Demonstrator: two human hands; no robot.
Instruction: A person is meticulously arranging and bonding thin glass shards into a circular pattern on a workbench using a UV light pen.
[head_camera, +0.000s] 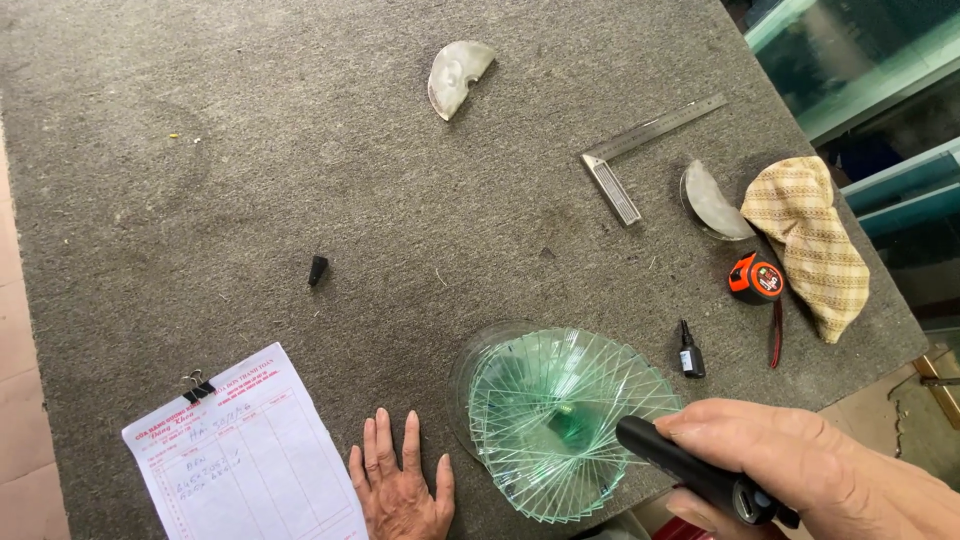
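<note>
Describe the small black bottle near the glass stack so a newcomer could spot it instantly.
Start at the grey felt-covered table and find the fanned stack of round green glass panes near its front edge. Just right of that stack stands a small black bottle with a pointed nozzle. Unlike the orange tape measure beyond it, it is upright, slim and dark.

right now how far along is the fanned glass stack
Done: many clear green-tinted panes sit fanned into a round spiral stack near the table's front edge. In hand: the right hand has its grip on a black pen-shaped tool pointed at the stack, while the left hand lies flat on the grey felt table. Left: cannot tell; a small black bottle stands beside the stack.
</note>
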